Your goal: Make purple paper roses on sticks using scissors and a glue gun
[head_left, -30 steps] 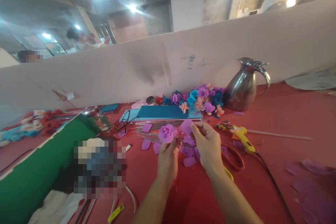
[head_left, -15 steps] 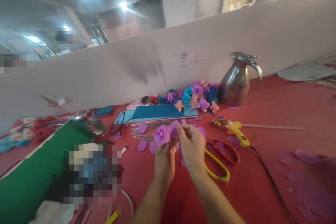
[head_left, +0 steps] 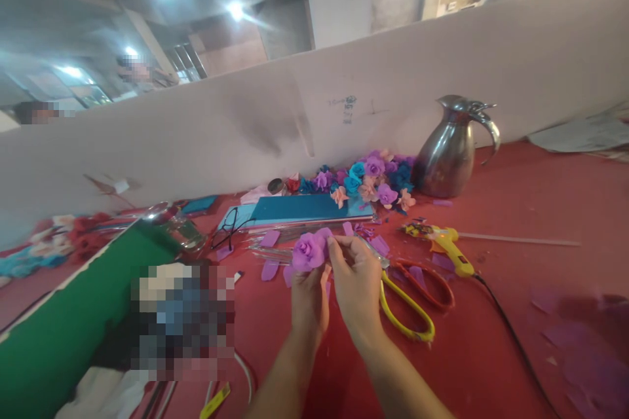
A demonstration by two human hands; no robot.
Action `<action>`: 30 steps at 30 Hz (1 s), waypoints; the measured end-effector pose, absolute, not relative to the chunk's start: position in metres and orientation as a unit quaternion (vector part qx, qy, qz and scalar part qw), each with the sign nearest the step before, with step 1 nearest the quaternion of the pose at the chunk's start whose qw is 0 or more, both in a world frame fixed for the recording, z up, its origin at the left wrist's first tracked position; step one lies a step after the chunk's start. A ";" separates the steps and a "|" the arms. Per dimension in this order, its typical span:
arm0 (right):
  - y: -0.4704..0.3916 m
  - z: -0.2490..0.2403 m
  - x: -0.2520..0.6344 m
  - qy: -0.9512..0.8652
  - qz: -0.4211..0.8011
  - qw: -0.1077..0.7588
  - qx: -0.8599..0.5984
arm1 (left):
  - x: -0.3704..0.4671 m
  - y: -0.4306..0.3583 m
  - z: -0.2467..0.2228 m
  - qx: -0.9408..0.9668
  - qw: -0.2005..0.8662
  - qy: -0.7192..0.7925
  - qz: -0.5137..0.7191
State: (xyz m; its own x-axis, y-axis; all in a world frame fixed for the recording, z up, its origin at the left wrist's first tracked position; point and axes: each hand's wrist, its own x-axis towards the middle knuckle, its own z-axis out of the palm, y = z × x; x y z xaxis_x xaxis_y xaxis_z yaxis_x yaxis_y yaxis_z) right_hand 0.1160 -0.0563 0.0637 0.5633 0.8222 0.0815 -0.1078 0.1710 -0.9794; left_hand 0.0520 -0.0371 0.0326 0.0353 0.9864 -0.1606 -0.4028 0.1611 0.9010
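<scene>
A purple paper rose [head_left: 308,251] is held up over the red table by my left hand [head_left: 308,298], its fingers closed beneath the bloom. My right hand [head_left: 358,278] pinches a purple petal [head_left: 324,238] against the rose's right side; its thumb and forefinger are together. Scissors with one yellow and one red handle [head_left: 410,314] lie just right of that hand. Loose purple petals [head_left: 270,270] and clear-wrapped thin sticks [head_left: 275,254] are on the table behind the rose.
A yellow glue gun [head_left: 455,252] with a clear stick rests at the right, its cord running forward. Farther back are a steel jug [head_left: 447,154], a heap of paper flowers [head_left: 376,180], blue sheets [head_left: 299,208] and eyeglasses [head_left: 233,229]. A green board [head_left: 73,314] stands at the left.
The petal in my right hand has come closer against the rose and now overlaps its right edge. The whole view has shifted slightly.
</scene>
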 end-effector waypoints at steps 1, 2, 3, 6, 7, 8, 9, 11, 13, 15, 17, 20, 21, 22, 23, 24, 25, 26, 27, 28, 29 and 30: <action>-0.057 0.064 0.115 -0.324 0.338 0.695 -0.546 | 0.051 -0.037 0.032 0.343 0.627 0.429 0.552; -0.058 0.065 0.114 -0.323 0.340 0.697 -0.542 | 0.050 -0.037 0.032 0.343 0.624 0.430 0.556; -0.058 0.065 0.113 -0.324 0.342 0.699 -0.539 | 0.050 -0.037 0.033 0.344 0.622 0.427 0.559; -0.061 0.065 0.110 -0.329 0.352 0.705 -0.520 | 0.049 -0.038 0.035 0.346 0.623 0.429 0.554; -0.062 0.064 0.109 -0.331 0.357 0.707 -0.514 | 0.048 -0.038 0.036 0.345 0.623 0.434 0.551; -0.062 0.064 0.108 -0.331 0.360 0.708 -0.510 | 0.048 -0.039 0.037 0.340 0.622 0.442 0.550; -0.063 0.063 0.107 -0.331 0.362 0.707 -0.509 | 0.048 -0.039 0.038 0.331 0.620 0.450 0.551; -0.065 0.063 0.105 -0.329 0.366 0.706 -0.510 | 0.048 -0.040 0.039 0.314 0.616 0.459 0.558; -0.066 0.062 0.105 -0.324 0.372 0.706 -0.509 | 0.049 -0.040 0.040 0.301 0.610 0.468 0.564; -0.067 0.061 0.105 -0.320 0.382 0.704 -0.506 | 0.049 -0.040 0.039 0.299 0.600 0.478 0.568; -0.068 0.060 0.106 -0.316 0.388 0.705 -0.503 | 0.048 -0.040 0.037 0.308 0.582 0.482 0.578; -0.070 0.058 0.107 -0.314 0.388 0.713 -0.492 | 0.048 -0.040 0.035 0.338 0.558 0.468 0.597; -0.070 0.058 0.107 -0.316 0.388 0.716 -0.487 | 0.047 -0.040 0.035 0.345 0.552 0.465 0.600; -0.071 0.057 0.107 -0.318 0.390 0.717 -0.483 | 0.047 -0.040 0.035 0.351 0.548 0.463 0.602; -0.071 0.057 0.107 -0.320 0.392 0.718 -0.479 | 0.047 -0.040 0.035 0.352 0.545 0.463 0.604; -0.071 0.056 0.106 -0.320 0.396 0.719 -0.473 | 0.046 -0.040 0.036 0.349 0.544 0.464 0.606; -0.071 0.055 0.105 -0.319 0.400 0.722 -0.466 | 0.046 -0.040 0.036 0.344 0.543 0.462 0.611; -0.071 0.053 0.104 -0.316 0.406 0.726 -0.457 | 0.046 -0.040 0.036 0.337 0.543 0.458 0.618; -0.071 0.051 0.103 -0.313 0.413 0.730 -0.446 | 0.046 -0.040 0.036 0.329 0.541 0.451 0.629; -0.070 0.049 0.102 -0.312 0.421 0.734 -0.432 | 0.046 -0.041 0.036 0.323 0.538 0.441 0.642; -0.069 0.047 0.101 -0.314 0.428 0.737 -0.420 | 0.046 -0.041 0.035 0.321 0.535 0.429 0.653; -0.069 0.045 0.101 -0.316 0.433 0.739 -0.409 | 0.046 -0.041 0.034 0.323 0.532 0.418 0.662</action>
